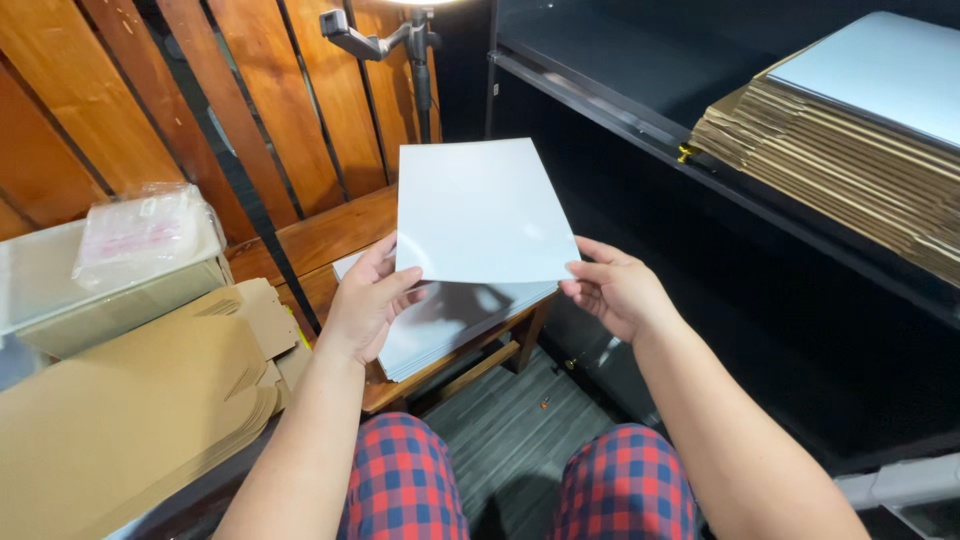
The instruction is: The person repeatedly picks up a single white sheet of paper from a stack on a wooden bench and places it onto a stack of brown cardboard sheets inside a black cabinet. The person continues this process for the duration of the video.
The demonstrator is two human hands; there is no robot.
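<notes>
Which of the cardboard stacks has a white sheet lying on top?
The stack on the black shelf at right, capped by a white sheet. The brown stack at lower left is bare on top.

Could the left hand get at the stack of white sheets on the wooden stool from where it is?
Probably yes: the left hand hovers just above the stack, but it grips the white sheet, so it isn't free.

Packing workroom: flat cardboard stacks point(850, 150) on black shelving point(640, 120).

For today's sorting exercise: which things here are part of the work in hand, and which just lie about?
In hand: white sheet, held by left hand and right hand; white stack beneath.
Lying about: brown cardboard, plastic bags, shelf stack.
</notes>
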